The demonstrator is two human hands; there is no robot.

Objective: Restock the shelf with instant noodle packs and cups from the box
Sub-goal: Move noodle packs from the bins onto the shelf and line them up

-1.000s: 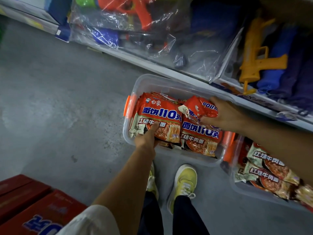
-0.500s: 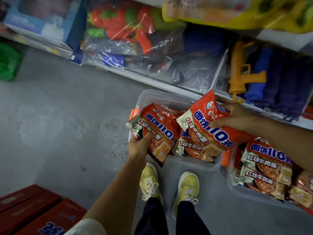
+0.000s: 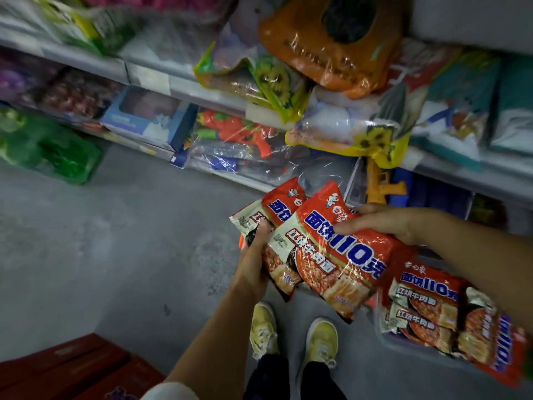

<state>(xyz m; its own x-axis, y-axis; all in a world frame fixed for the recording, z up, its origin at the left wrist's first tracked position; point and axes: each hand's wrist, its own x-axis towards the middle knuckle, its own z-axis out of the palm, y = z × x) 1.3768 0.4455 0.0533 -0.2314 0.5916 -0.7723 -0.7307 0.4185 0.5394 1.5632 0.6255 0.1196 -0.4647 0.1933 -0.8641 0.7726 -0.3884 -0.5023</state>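
Two red instant noodle packs are lifted above the floor. My left hand (image 3: 255,259) grips the left noodle pack (image 3: 271,226) from below, thumb across its front. My right hand (image 3: 383,222) grips the right noodle pack (image 3: 340,255) at its upper edge; this pack overlaps the left one. A clear plastic box (image 3: 403,345) at the lower right holds several more of the same packs (image 3: 427,298). The box these two came from is mostly hidden behind them; only an orange latch (image 3: 240,241) shows.
White shelves (image 3: 150,73) ahead carry bagged toys, a blue boxed toy (image 3: 150,119) and an orange water gun (image 3: 380,183). A green bag (image 3: 49,148) sits on the floor at left. Red cartons (image 3: 66,368) lie at bottom left. My yellow shoes (image 3: 294,336) stand on grey concrete.
Both hands have risen with a noodle pack each, out of the clear box. The view has tilted upward, bringing higher shelves into sight.
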